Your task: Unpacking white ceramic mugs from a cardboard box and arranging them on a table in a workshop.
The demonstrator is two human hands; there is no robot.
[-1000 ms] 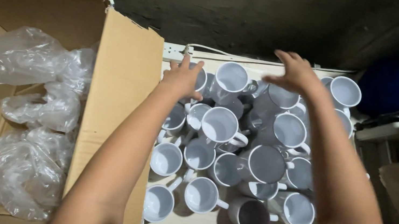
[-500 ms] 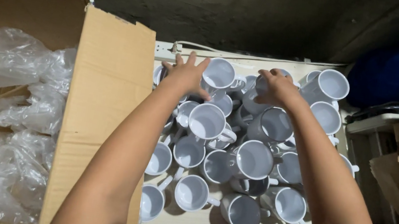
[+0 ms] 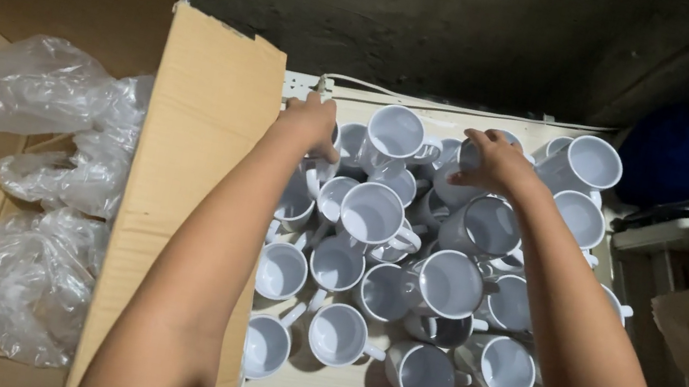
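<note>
- Both bare forearms stretch forward from the bottom edge, angling slightly toward each other.
- Left hand [image 3: 311, 124] lies palm down, fingers curled downward at the far left edge of the mug cluster [image 3: 408, 261].
- Right hand [image 3: 494, 161] lies palm down, fingers bent, over the cluster's far middle.
- Whether either grip is closed cannot be made out.

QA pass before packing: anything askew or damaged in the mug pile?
No damage visible. The white mugs are heaped unevenly, several tilted on others rather than standing flat. Left hand and right hand rest on the far ones.

Bare forearms, pink sleeve edge at right shoulder.
</note>
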